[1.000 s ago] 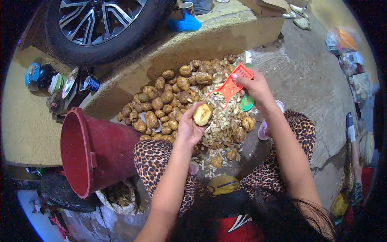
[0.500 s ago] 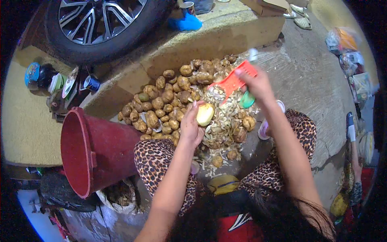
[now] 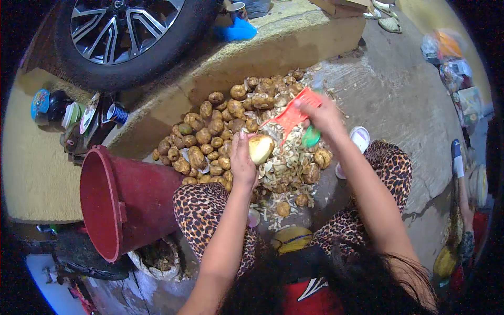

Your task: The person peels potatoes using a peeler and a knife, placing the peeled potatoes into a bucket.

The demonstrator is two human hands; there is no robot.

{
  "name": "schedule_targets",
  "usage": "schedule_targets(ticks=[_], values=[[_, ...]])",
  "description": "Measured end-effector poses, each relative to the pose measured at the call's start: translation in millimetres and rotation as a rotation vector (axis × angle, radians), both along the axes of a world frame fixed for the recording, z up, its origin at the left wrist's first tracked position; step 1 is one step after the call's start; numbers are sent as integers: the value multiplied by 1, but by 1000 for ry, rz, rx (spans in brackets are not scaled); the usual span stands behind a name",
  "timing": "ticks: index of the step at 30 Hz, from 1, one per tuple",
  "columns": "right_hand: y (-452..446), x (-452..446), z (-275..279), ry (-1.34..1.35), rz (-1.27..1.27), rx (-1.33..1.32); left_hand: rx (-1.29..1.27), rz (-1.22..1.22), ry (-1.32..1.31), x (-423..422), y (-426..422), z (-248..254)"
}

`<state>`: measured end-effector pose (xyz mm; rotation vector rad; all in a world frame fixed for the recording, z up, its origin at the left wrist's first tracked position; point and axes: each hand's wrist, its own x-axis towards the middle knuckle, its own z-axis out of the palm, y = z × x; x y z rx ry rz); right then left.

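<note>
My left hand [image 3: 244, 161] holds a partly peeled potato [image 3: 261, 149], pale on its bare side with brown skin on top. To its upper right, my right hand [image 3: 323, 116] grips an orange-red slotted plastic tool [image 3: 295, 111], thumb on top. A blurred whitish part shows above that hand; a rounded green piece [image 3: 311, 137] shows below it, and I cannot tell whether it belongs to the tool. The tool's lower end is near the potato, and I cannot tell whether they touch. Beneath lie pale peelings [image 3: 278, 176] and a pile of unpeeled potatoes [image 3: 203, 136].
A dark red bucket [image 3: 144, 191] lies tipped at left, beside my knee. Behind the potatoes runs a concrete ledge [image 3: 294, 50] with a car wheel [image 3: 126, 31] above it. Plastic bags [image 3: 455, 73] lie at right, and a purplish-white shoe [image 3: 359, 138] shows near my right knee.
My right hand and the orange-red tool have moved left and slightly down, closer to the potato. The potato has turned in my left hand, showing more brown skin.
</note>
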<state>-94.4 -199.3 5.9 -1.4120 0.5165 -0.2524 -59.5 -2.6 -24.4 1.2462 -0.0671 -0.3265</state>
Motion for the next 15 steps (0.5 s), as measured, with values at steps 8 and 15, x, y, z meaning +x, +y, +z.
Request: schedule_targets(ticks=[8, 15], values=[[-12, 0, 0, -15, -5, 130, -100, -167, 150, -5, -1, 9], [-22, -1, 7, -29, 29, 51, 301, -277, -151, -2, 2, 7]])
